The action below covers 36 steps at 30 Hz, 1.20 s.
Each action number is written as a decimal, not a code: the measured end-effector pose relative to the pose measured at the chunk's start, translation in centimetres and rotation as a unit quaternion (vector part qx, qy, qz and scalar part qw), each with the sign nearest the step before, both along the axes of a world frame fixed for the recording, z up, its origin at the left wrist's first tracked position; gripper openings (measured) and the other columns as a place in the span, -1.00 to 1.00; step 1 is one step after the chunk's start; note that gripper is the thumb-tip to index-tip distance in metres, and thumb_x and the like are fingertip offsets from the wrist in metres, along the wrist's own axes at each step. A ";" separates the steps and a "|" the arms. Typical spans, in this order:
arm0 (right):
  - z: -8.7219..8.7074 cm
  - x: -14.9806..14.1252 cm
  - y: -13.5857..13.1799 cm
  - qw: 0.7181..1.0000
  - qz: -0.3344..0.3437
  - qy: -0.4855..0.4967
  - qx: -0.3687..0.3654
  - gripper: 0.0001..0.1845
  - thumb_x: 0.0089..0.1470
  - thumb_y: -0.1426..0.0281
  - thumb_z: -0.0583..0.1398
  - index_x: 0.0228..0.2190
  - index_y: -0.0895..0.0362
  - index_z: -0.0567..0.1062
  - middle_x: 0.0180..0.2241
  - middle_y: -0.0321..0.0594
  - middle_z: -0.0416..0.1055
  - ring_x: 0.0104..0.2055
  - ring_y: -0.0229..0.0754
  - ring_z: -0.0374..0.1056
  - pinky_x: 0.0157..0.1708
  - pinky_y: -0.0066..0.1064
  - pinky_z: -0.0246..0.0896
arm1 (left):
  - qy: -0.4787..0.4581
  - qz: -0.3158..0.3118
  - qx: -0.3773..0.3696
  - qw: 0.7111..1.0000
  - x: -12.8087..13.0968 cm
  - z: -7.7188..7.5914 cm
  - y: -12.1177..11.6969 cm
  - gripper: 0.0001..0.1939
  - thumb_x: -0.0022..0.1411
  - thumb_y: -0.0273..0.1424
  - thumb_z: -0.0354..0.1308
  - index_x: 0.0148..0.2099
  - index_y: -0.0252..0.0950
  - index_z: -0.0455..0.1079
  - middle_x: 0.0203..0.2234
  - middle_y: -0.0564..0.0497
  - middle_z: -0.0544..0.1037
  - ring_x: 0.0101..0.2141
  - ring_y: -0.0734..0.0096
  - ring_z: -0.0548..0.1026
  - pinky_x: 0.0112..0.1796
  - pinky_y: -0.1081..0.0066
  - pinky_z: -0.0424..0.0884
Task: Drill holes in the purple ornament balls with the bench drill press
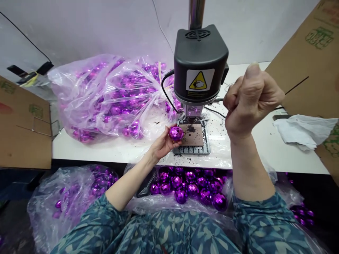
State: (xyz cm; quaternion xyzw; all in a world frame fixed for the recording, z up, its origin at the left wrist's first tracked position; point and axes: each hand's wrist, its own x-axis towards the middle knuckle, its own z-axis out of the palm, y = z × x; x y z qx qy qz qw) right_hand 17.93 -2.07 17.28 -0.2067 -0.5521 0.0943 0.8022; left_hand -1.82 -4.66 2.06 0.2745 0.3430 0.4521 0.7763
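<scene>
My left hand (164,143) holds a shiny purple faceted ball (176,133) between thumb and fingers, at the left edge of a brown board (195,135) on the metal base. The board has a small hole and a heap of dark shavings. Above stands a dark drill press (200,63) with a hand-warning label; the tip of its bit is hard to make out. To the right of the motor head, my right hand (253,100) is raised in a closed fist at the machine's feed lever, most of which the hand hides. Dark rods (297,85) show beyond it.
A big clear bag (106,95) of purple balls lies on the white table (87,150) at left. More balls (193,188) lie in plastic below the front edge, beside another bag (60,201). Cardboard boxes (25,141) flank the table; a white cloth (304,130) lies right.
</scene>
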 end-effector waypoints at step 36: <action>-0.2 -0.2 -0.4 0.998 -0.054 -0.021 -0.031 -0.36 0.21 0.00 0.10 -0.69 0.09 0.00 -0.78 -0.43 -0.06 -0.72 -0.50 -0.10 -0.67 -0.42 -0.09 | 0.162 0.124 0.203 0.958 3.7 -3.4 2.9 -0.41 -0.04 -0.33 0.55 0.03 -0.22 0.45 -0.07 -0.02 0.62 0.01 0.29 0.55 0.17 0.22 0.39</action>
